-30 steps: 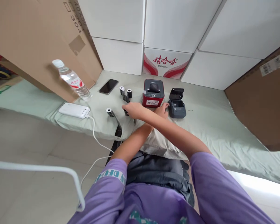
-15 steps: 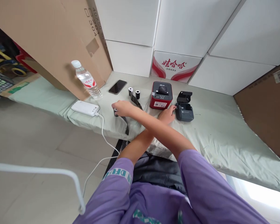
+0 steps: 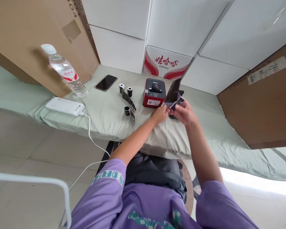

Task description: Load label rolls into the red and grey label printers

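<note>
Fingertips point(image 3: 168, 110) of both hands are closed on the lower end of a dark sheet point(image 3: 173, 92), which stands up between them and leans toward one o'clock. The left hand point(image 3: 160, 114) pinches its lower left corner, while the right hand point(image 3: 185, 113) has thumb and fingers nearly together at its right edge; blur hides how firmly. Clock directions run from the hands.

The likeliest trouble is creasing or tearing: two pinches so close, pulling unevenly, could buckle a thin sheet. Its upper end is unsupported and could flop against the red and black printer point(image 3: 154, 93), just beside it at ten o'clock. A small black device point(image 3: 173, 117) lies mostly hidden behind the hands, so a knuckle could nudge it unseen.

At nine o'clock, a black roll point(image 3: 127, 110) trails a loose tail; a sleeve or forearm sweeping back might catch it and unwind more. Farther off, between eight and nine, the white cable point(image 3: 91, 130) droops over the edge; a snag could drag the power bank point(image 3: 65, 106) off the cloth point(image 3: 105, 111).
</note>
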`<act>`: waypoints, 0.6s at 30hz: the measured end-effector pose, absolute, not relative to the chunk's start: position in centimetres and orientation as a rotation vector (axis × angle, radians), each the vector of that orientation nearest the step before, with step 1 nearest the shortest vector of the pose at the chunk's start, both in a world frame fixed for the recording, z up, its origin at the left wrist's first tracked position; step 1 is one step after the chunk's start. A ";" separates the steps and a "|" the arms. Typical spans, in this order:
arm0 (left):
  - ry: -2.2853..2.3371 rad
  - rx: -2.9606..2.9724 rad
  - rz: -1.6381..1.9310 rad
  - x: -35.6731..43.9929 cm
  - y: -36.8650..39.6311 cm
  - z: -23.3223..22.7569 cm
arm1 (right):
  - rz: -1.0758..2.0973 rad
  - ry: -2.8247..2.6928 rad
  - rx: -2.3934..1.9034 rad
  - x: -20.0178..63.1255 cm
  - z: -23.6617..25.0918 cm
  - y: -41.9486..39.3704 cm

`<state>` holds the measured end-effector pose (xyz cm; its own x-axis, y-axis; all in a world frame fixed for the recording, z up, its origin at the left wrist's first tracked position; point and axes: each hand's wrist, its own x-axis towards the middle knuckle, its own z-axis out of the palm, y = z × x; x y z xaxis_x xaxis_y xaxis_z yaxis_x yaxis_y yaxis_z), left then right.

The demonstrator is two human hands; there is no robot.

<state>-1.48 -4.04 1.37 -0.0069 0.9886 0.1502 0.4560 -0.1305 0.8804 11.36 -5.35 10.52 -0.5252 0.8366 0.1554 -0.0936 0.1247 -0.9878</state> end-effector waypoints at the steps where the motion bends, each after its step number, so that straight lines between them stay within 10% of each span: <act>1: 1.517 1.663 1.046 -1.7 -4.1 1.3 | 1.392 -1.650 -0.817 13.3 10.6 -4.4; 18: 1.426 1.777 1.008 -2.6 -4.3 0.6 | 1.066 -1.966 -1.201 21.3 12.4 2.9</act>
<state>-2.64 -4.28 0.63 0.1179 0.9780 0.1723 0.4882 -0.2082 0.8476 21.34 2.92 12.36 -0.4157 0.9063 0.0766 0.4301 0.2701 -0.8614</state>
